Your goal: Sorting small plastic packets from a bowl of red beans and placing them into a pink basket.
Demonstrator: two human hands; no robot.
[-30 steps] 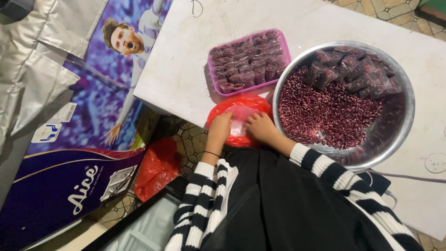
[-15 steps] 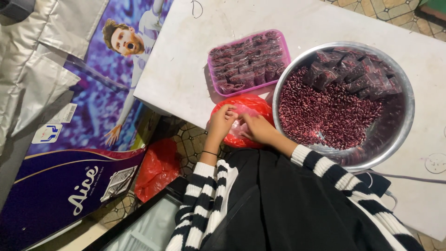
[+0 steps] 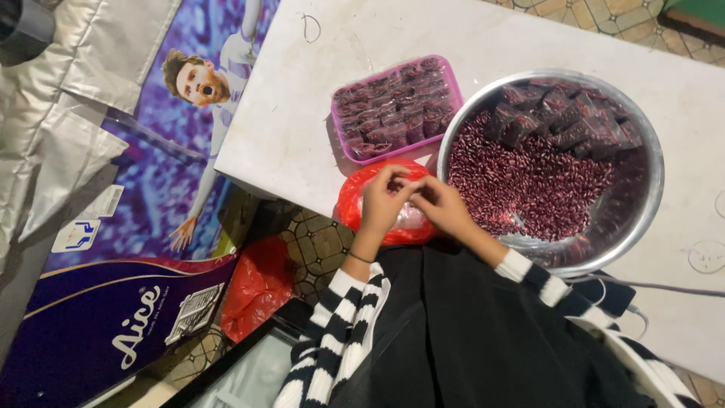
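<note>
over the red bag (image 3: pixel 355 208), both hands' (image 3: pixel 411 198) fingertips meet; their hold stays hidden

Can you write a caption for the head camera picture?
Two hands, left hand and right hand, meet over a red plastic bag beside a metal bowl of red beans.

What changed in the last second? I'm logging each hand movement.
The left hand moved from the near edge of the red bag up over it, meeting the right hand; fingertips now pinch together there. What they pinch is too small to tell. Pink tray and metal bowl stayed put.
</note>
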